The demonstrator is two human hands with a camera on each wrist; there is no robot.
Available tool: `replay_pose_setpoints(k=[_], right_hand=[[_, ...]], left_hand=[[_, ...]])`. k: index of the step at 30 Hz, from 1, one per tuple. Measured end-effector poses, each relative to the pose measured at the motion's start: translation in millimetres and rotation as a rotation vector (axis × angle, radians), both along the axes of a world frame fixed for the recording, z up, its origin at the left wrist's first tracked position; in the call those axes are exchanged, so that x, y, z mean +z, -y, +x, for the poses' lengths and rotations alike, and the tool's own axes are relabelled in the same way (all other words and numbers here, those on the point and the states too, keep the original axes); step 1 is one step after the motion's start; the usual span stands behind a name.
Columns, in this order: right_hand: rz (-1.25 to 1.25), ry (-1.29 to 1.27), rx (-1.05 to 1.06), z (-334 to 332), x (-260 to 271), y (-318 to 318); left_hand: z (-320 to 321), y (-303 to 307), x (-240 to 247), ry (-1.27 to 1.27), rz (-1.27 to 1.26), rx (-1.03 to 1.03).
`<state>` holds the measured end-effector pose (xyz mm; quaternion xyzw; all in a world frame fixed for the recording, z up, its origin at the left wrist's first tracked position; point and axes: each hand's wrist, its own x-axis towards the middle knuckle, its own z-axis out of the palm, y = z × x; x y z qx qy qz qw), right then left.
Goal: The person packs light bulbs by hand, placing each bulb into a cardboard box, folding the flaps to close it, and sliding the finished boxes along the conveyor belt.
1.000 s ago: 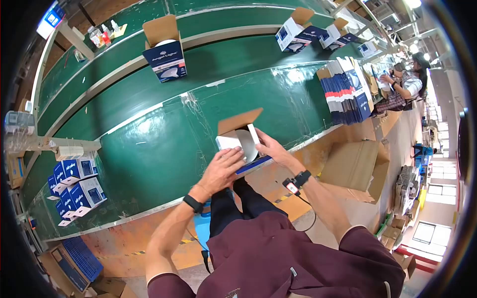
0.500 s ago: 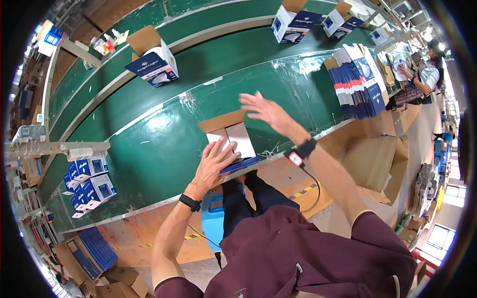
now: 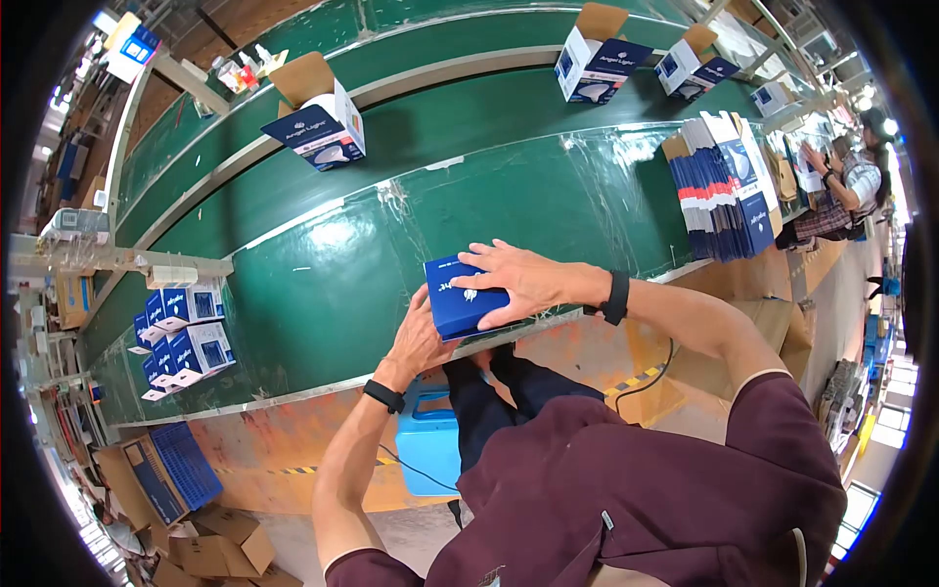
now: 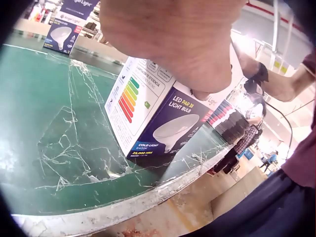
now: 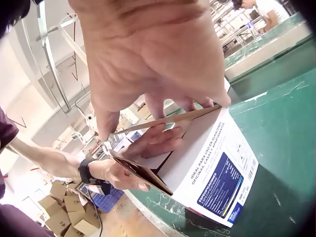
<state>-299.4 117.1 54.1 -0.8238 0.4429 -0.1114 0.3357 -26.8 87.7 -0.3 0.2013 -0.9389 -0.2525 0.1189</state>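
One box, standing on the desk: right grip spread flat upon its lid, left grip at its left side, fingers extended beneath the lid. Desk's near edge just beside the box; green surface running left to small boxes, right to stacked flat cartons. Finish: blue lid, white lettering, white and blue sides, printed bulb picture.

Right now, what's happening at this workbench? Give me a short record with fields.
Item: blue-and-white cardboard light-bulb box
Right hand: spread over the box's blue lid
Left hand: fingers beneath the lid
Lid: not fully closed
Surface: green-topped workbench
Person's left: group of blue-and-white cardboard boxes
Person's right: upright flat cartons in blue, white and red
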Motion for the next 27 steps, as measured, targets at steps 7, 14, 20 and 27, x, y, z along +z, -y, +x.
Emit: replay_pose_setpoints(k=[7,14,20,27], right_hand=[[-0.211,0.215,-0.056,-7.8,-33.6,-20.7],[-0.016,0.341,0.019,1.1,-46.9,-22.0],[-0.181,0.102,0.243,-40.6,-43.9,-50.3],[-0.238,0.366,-0.21,9.9,-66.0,-62.1]], left_hand=[[-3.3,-30.6,4.9,-0.305,0.067,0.405],[9.1,-47.1,-17.8,-0.232,0.124,0.484],[11.9,-41.4,-12.6,-0.206,0.076,0.409],[-0.3,-45.9,-12.1,-0.406,0.703,0.628]])
